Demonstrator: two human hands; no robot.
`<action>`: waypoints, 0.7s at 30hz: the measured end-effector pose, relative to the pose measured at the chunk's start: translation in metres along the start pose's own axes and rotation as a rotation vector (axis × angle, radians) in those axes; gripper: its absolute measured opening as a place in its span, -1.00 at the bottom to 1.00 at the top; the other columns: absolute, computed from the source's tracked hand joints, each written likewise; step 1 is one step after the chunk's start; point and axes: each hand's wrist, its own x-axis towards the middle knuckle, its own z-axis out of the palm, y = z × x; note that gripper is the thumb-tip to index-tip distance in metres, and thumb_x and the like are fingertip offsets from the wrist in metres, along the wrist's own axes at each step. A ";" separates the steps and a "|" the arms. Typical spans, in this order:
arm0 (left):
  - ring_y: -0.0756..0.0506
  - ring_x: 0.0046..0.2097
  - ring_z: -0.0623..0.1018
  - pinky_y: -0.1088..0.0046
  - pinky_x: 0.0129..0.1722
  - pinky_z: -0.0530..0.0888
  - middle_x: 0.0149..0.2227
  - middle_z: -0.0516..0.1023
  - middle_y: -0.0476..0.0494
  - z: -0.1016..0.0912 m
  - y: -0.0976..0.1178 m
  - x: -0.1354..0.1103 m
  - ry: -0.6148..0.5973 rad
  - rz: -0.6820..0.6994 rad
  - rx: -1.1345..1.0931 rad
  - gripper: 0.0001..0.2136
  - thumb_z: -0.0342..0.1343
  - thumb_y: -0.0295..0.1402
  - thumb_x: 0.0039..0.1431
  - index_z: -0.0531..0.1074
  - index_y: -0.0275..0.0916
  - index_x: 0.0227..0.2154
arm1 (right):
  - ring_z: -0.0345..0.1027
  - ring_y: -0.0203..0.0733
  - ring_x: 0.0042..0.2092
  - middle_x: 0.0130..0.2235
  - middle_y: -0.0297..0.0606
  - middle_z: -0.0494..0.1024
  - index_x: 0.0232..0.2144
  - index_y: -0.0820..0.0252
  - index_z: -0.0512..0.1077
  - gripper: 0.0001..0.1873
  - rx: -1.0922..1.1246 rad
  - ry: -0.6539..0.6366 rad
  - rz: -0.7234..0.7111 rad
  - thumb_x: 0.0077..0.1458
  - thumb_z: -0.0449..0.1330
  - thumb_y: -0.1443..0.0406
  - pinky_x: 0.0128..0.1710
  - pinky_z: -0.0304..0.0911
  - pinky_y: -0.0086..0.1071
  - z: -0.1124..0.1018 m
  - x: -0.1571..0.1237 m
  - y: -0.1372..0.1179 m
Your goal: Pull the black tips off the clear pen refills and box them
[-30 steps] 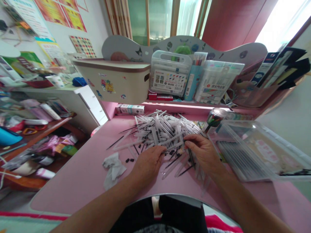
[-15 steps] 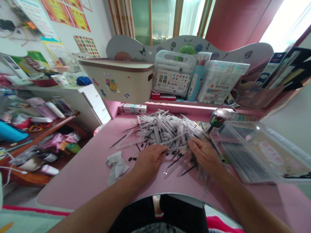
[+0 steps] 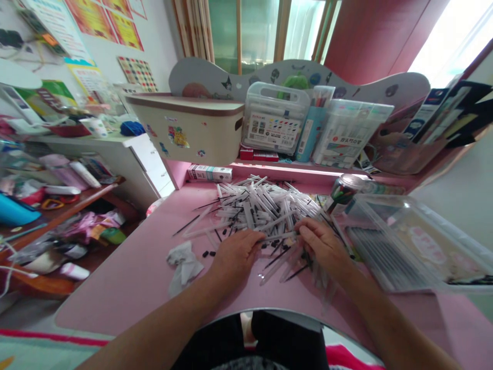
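A translucent pen barrel [image 3: 279, 237] stretches level between my hands, just in front of a heap of pen parts [image 3: 265, 205]. My left hand [image 3: 238, 253] pinches its left end between thumb and fingers. At the other end, my right hand [image 3: 320, 241] is closed on it, the fingertips partly hiding what they grip. The heap mixes clear barrels, white tubes and thin dark refills. Below the held barrel lie several loose barrels [image 3: 275, 267] and a dark refill [image 3: 297, 273]. Small black caps [image 3: 209, 254] rest beside my left hand.
A crumpled white tissue [image 3: 184, 264] lies left on the pink desk [image 3: 127, 272]. To the right stand a clear plastic case [image 3: 389, 262] holding rows of grey pens and a can of pens [image 3: 344, 191]. A cream bin [image 3: 188, 131] and marker cases [image 3: 275, 121] sit on the shelf behind.
Both hands keep hold of the barrel in almost the same place. The fingers of my right hand have shifted very slightly; the view has tilted a little.
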 end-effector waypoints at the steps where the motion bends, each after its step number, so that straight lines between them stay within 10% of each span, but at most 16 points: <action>1: -0.15 -0.15 0.58 0.33 -0.10 0.46 -0.18 0.63 -0.11 0.000 0.000 0.000 -0.001 0.001 0.001 -0.77 0.08 -0.51 0.21 0.54 -0.18 -0.13 | 0.28 -0.29 -0.43 -0.43 -0.37 0.41 -0.31 0.16 0.36 -0.80 0.038 -0.011 -0.003 0.17 0.10 0.15 -0.42 0.16 -0.42 0.001 0.000 0.000; 14: -0.16 -0.14 0.56 0.31 -0.09 0.45 -0.18 0.62 -0.12 -0.002 0.001 0.002 -0.006 -0.020 -0.007 -0.79 0.07 -0.50 0.24 0.53 -0.21 -0.13 | 0.28 -0.26 -0.40 -0.49 -0.37 0.39 -0.47 0.17 0.43 -0.74 -0.202 -0.013 -0.101 0.20 0.10 0.19 -0.35 0.18 -0.39 -0.005 0.000 -0.002; 21: -0.15 -0.14 0.56 0.31 -0.09 0.46 -0.18 0.62 -0.13 -0.001 0.000 0.002 0.003 -0.024 -0.018 -0.78 0.05 -0.53 0.23 0.53 -0.23 -0.15 | 0.37 -0.23 -0.27 -0.29 -0.32 0.47 -0.17 0.16 0.37 -0.82 -0.011 -0.030 -0.062 0.16 0.12 0.24 -0.22 0.26 -0.38 -0.003 -0.002 0.007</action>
